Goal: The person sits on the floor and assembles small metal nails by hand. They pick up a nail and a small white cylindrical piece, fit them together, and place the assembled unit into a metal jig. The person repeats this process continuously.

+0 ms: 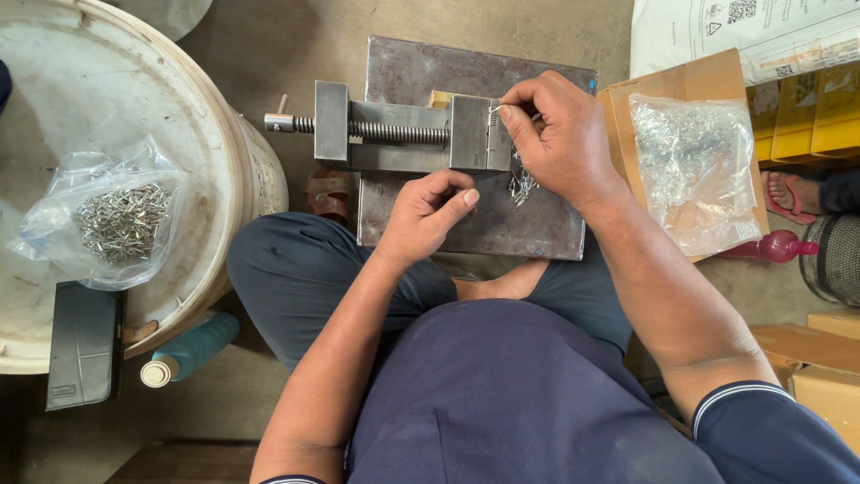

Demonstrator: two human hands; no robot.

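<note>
While the right hand (pixel 560 134) pinched a small silver metal pin (pixel 495 108) against the grey steel vise (pixel 408 136), the left hand (pixel 428 213) sat curled just below it, its fingers (pixel 463 199) clenched on something too small to tell. Loose pins (pixel 522 185) lay on the grey metal plate (pixel 475 229). One clear plastic bag of pins (pixel 115 220) rested on a white bucket lid (pixel 107 81); another (pixel 694 170) lay on a brown cardboard box (pixel 685 81), beneath a white printed sack (pixel 743 31).

Small workshop, floor-level: steel vise (pixel 403 134) on metal plate (pixel 466 215), bagged metal parts (pixel 121 220), cardboard boxes (pixel 681 81), concrete floor (pixel 269 45).
</note>
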